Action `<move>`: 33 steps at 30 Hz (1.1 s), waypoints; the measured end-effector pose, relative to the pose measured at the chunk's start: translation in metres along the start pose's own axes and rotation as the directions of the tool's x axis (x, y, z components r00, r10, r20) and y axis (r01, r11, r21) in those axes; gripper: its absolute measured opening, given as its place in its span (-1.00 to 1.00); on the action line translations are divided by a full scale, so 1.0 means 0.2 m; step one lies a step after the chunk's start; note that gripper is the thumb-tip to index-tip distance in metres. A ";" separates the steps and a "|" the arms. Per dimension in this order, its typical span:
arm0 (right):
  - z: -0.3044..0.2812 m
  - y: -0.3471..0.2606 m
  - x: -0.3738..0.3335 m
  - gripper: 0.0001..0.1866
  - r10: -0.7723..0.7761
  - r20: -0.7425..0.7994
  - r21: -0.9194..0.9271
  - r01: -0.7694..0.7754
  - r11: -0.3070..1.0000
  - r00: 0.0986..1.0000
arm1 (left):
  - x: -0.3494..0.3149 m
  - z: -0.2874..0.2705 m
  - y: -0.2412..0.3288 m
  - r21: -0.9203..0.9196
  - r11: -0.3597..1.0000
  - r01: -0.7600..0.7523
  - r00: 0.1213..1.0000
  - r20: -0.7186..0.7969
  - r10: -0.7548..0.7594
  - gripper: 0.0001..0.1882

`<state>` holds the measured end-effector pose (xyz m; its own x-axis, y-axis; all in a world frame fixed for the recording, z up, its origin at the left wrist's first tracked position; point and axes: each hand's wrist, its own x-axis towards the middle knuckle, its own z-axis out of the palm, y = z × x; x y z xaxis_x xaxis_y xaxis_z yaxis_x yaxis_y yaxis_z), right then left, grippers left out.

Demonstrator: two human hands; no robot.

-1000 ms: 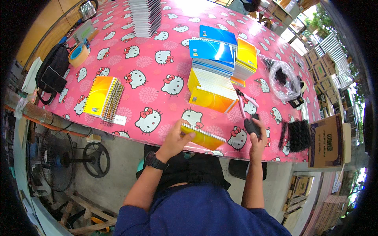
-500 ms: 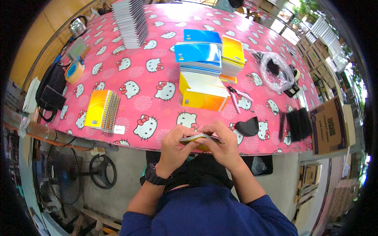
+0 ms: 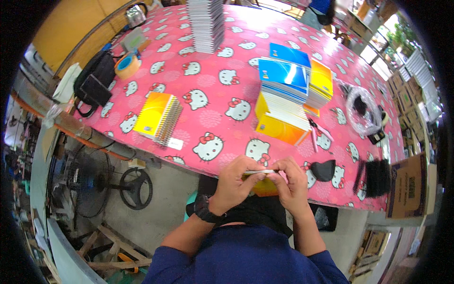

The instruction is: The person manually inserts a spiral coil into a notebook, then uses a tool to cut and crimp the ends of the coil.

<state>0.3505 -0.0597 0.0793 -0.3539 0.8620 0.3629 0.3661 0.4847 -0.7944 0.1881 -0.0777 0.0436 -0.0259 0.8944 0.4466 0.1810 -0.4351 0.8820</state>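
At the table's near edge both hands pinch a thin yellow-covered notebook [image 3: 266, 188]. My left hand [image 3: 238, 183], with a dark watch on its wrist, has thumb and fingers closed on the notebook's left part. My right hand [image 3: 292, 183] grips its right end. The notebook's white page edge faces up, and the yellow cover shows below the thumbs. Its binding is mostly hidden by my fingers. Beyond my hands stands a stack of yellow notebooks [image 3: 282, 124] without visible coils, with blue notebooks [image 3: 283, 73] behind. Pink-handled pliers [image 3: 315, 135] lie right of the stack.
Coil-bound yellow notebooks [image 3: 153, 116] are stacked at left, near a black bag [image 3: 94, 78] and tape rolls [image 3: 127, 66]. A tall notebook stack [image 3: 206, 28] stands far back. At right are a black pouch [image 3: 323, 170], black coils [image 3: 373, 179] and a cardboard box [image 3: 407, 187].
The view has turned, so the table's things sit farther right in the picture. The notebook has tipped in my hands, its page edge now flatter. Both hands still hold it.
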 end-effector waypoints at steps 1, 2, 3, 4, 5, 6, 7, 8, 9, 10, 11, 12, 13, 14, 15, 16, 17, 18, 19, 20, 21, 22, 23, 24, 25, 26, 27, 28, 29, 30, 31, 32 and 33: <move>0.00 -0.01 0.00 -0.87 0.017 0.008 -0.048 -0.017 0.999 1.000 | 0.00 0.00 0.00 -0.004 0.999 0.036 0.999 0.009 -0.036 -0.86; 0.02 0.01 0.00 -0.88 -0.013 0.014 -0.061 0.013 0.998 1.000 | -0.01 0.00 -0.02 -0.020 0.997 0.068 0.998 -0.005 -0.068 -0.84; 0.04 0.00 0.01 -0.88 -0.026 0.021 -0.048 0.027 0.998 0.999 | -0.02 -0.01 -0.02 -0.005 0.998 0.064 0.998 -0.018 -0.064 -0.84; 0.06 0.00 0.03 -0.88 -0.036 -0.006 -0.066 0.035 0.997 0.999 | -0.02 -0.02 -0.02 -0.029 0.991 0.127 0.992 -0.012 -0.127 -0.84; 0.08 -0.01 0.04 -0.88 -0.045 -0.033 -0.082 0.042 0.996 0.998 | -0.01 -0.04 -0.02 -0.053 0.980 0.190 0.982 -0.005 -0.190 -0.84; 0.10 0.00 0.04 -0.88 -0.060 -0.028 -0.072 0.058 0.996 0.998 | -0.01 -0.06 -0.01 -0.041 0.982 0.183 0.983 -0.018 -0.184 -0.84; 0.10 0.02 0.04 -0.82 -0.056 0.016 -0.057 0.057 0.997 0.998 | 0.00 -0.08 -0.01 0.052 0.991 0.125 0.992 0.018 -0.126 -0.85; 0.11 0.03 0.06 -0.75 -0.052 0.062 -0.043 0.055 0.998 0.997 | 0.02 -0.12 0.00 0.145 0.987 0.064 0.996 0.059 -0.074 -0.86; 0.13 0.01 0.08 -0.75 -0.074 0.059 -0.035 0.076 0.996 0.995 | 0.04 -0.17 -0.02 0.159 0.986 0.050 0.997 0.050 -0.058 -0.86; 0.15 -0.01 0.10 -0.67 -0.109 -0.015 -0.018 0.109 0.994 0.994 | 0.05 -0.24 -0.06 0.335 0.941 -0.054 0.998 0.032 0.046 -0.85; 0.15 -0.02 0.12 -0.58 -0.132 -0.092 -0.011 0.132 0.991 0.987 | 0.07 -0.31 -0.06 0.492 0.859 -0.145 0.989 0.038 0.145 -0.82; 0.13 0.00 0.12 -0.45 -0.131 -0.098 -0.001 0.132 0.991 0.986 | 0.09 -0.41 -0.04 0.496 0.868 -0.005 0.996 -0.073 0.048 -0.80; 0.10 0.04 0.12 -0.45 -0.138 -0.105 0.003 0.139 0.990 0.985 | 0.13 -0.54 0.01 0.488 0.861 0.141 0.981 -0.184 -0.056 -0.77; 0.06 0.09 0.12 -0.48 -0.098 -0.086 -0.017 0.097 0.995 0.991 | 0.19 -0.65 0.04 0.437 0.882 0.175 0.954 -0.296 -0.042 -0.77; 0.04 0.13 0.11 -0.51 -0.060 -0.063 -0.026 0.058 0.998 0.996 | 0.25 -0.75 0.07 0.391 0.897 0.208 0.912 -0.410 -0.033 -0.76; 0.02 0.19 0.10 -0.63 -0.045 -0.052 -0.057 0.042 0.997 0.998 | 0.32 -0.87 0.05 0.560 0.811 0.167 0.915 -0.394 0.083 -0.77; 0.01 0.24 0.08 -0.63 -0.046 -0.050 -0.053 0.044 0.998 0.998 | 0.39 -0.97 0.03 0.713 0.688 0.136 0.912 -0.361 0.194 -0.78; 0.01 0.28 0.07 -0.70 0.000 -0.051 -0.083 -0.004 0.997 0.999 | 0.47 -1.04 0.01 0.844 0.524 0.115 0.944 -0.258 0.207 -0.80; 0.01 0.31 0.05 -0.76 0.044 -0.054 -0.119 -0.050 0.992 0.998 | 0.54 -1.08 -0.03 0.936 0.343 0.078 0.968 -0.154 0.200 -0.81; 0.02 0.33 0.05 -0.76 0.027 -0.051 -0.116 -0.033 0.993 0.998 | 0.59 -1.12 -0.09 0.938 0.336 0.085 0.964 -0.163 0.212 -0.81; 0.02 0.34 0.03 -0.79 -0.015 -0.059 -0.148 0.006 0.989 0.998 | 0.64 -1.14 -0.19 0.963 0.268 -0.014 0.988 -0.028 0.155 -0.82; 0.01 0.36 0.01 -0.82 -0.054 -0.070 -0.188 0.040 0.981 0.996 | 0.68 -1.13 -0.30 0.969 0.213 -0.125 0.990 0.108 0.089 -0.82; 0.00 0.37 0.00 -0.82 -0.059 -0.077 -0.199 0.042 0.979 0.995 | 0.69 -1.10 -0.40 0.967 0.220 -0.129 0.989 0.110 0.100 -0.82; 0.00 0.38 0.00 -0.83 -0.059 -0.098 -0.188 0.040 0.981 0.993 | 0.68 -1.06 -0.49 0.976 0.168 -0.142 0.987 0.126 0.101 -0.81; 0.00 0.39 -0.02 -0.84 -0.058 -0.119 -0.176 0.036 0.984 0.991 | 0.66 -1.04 -0.58 0.981 0.117 -0.154 0.985 0.142 0.100 -0.78; -0.01 0.39 -0.03 -0.84 -0.059 -0.127 -0.177 0.036 0.984 0.990 | 0.66 -1.03 -0.62 0.982 0.171 -0.084 0.996 0.082 0.022 -0.69; -0.03 0.39 -0.04 -0.85 -0.044 -0.161 -0.174 0.016 0.985 0.986 | 0.66 -1.06 -0.64 0.982 0.167 -0.089 0.996 0.086 0.026 -0.69; -0.05 0.39 -0.06 -0.86 -0.013 -0.197 -0.173 -0.022 0.985 0.980 | 0.66 -1.04 -0.62 0.973 0.230 0.003 0.997 -0.020 0.071 -0.57; -0.08 0.40 -0.07 -0.86 0.000 -0.203 -0.172 -0.035 0.984 0.979 | 0.66 -1.03 -0.60 0.951 0.293 0.094 0.986 -0.130 0.107 -0.44; -0.10 0.42 -0.07 -0.86 0.028 -0.214 -0.184 -0.069 0.980 0.976 | 0.63 -1.02 -0.58 0.952 0.294 0.088 0.988 -0.121 0.099 -0.44; -0.12 0.43 -0.08 -0.87 0.056 -0.222 -0.188 -0.099 0.977 0.973 | 0.58 -1.02 -0.53 0.947 0.271 0.171 0.982 -0.187 0.037 -0.26; -0.13 0.44 -0.06 -0.85 0.029 -0.242 -0.202 -0.079 0.976 0.970 | 0.54 -1.01 -0.49 0.935 0.248 0.255 0.966 -0.258 -0.019 -0.06; -0.14 0.45 -0.03 -0.85 0.031 -0.239 -0.199 -0.081 0.977 0.970 | 0.52 -1.01 -0.48 0.935 0.246 0.256 0.966 -0.259 -0.021 -0.06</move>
<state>0.4102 -0.0170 0.0191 -0.1259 0.8872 0.4438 0.5577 0.4333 -0.7080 -0.0303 0.0360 0.0365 -0.2835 0.8461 0.4514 0.9570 0.2191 0.1903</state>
